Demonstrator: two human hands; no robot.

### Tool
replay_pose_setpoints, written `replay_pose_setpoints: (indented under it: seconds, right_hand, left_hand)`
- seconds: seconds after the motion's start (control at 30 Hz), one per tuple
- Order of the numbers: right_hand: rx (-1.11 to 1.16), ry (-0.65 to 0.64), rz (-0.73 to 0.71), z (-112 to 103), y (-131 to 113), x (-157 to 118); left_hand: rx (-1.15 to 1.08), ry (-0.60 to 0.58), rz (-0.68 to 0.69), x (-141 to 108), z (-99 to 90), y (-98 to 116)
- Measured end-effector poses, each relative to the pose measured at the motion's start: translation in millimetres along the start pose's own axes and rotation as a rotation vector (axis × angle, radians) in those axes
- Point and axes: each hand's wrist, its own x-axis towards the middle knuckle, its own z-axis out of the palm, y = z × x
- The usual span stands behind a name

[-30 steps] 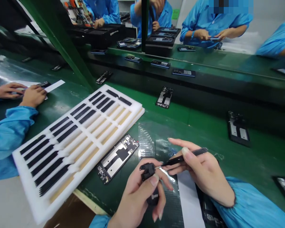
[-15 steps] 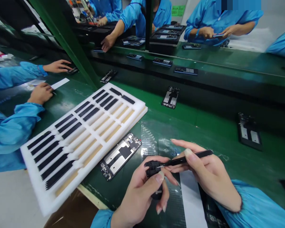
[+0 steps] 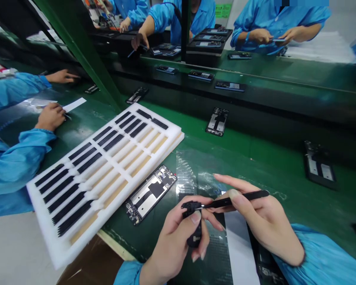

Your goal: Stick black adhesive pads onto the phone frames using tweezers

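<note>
Gripped between the thumb and fingers of my left hand (image 3: 172,241) is a small black plastic phone part (image 3: 195,235), long and narrow with an uneven upper end. My right hand (image 3: 268,221) is closed around black tweezers (image 3: 246,197), index finger stretched out to the left. The tweezers' tips touch the upper end of the black part or sit just at it; I cannot tell which. Left of my hands, an opened phone (image 3: 152,194) with its circuit board and silver plate showing lies at a slant on the green bench.
A white foam tray (image 3: 118,160) with black strips in many slots lies left of the phone. A white paper strip (image 3: 240,249) and clear film (image 3: 185,174) lie near my hands. Opened phones (image 3: 217,120) lie along the belt beyond. Co-workers' hands (image 3: 50,116) are at left and across.
The near-row phones on the belt have shifted right, the far-row ones slightly left. Across the belt, a co-worker's hand has lifted a phone. At left, another's hand has drawn away from a phone.
</note>
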Motion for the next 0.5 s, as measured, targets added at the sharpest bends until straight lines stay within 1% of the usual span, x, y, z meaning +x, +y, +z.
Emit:
replay_pose_setpoints:
  seconds: [0.1,0.17,0.23,0.27,0.33,0.4,0.43,0.5]
  right_hand:
    - [-0.039,-0.003,-0.043,1,-1,-4]
    - [-0.041,0.011,-0.057,-2,-4,-3]
    - [-0.024,0.072,-0.020,-13,-3,3]
    - [0.008,0.128,0.018,-21,-1,9]
    - [0.121,0.278,0.108,-40,10,22]
    - [0.236,0.395,0.182,-57,27,35]
    - [0.277,0.418,0.219,-62,37,41]
    - [0.331,0.392,0.291,-66,58,48]
  left_hand:
    - [0.027,0.023,-0.020,0,-1.1,0]
    - [0.056,0.020,-0.044,1,-2.9,0]
    - [0.113,0.030,-0.062,1,-5.2,2]
    - [0.159,0.059,-0.061,2,-6.5,3]
    - [0.303,0.146,-0.053,3,-9.2,8]
    - [0.507,0.198,-0.051,6,-11.5,15]
    - [0.634,0.198,-0.055,8,-12.1,20]
    - [0.946,0.149,-0.046,15,-11.6,27]
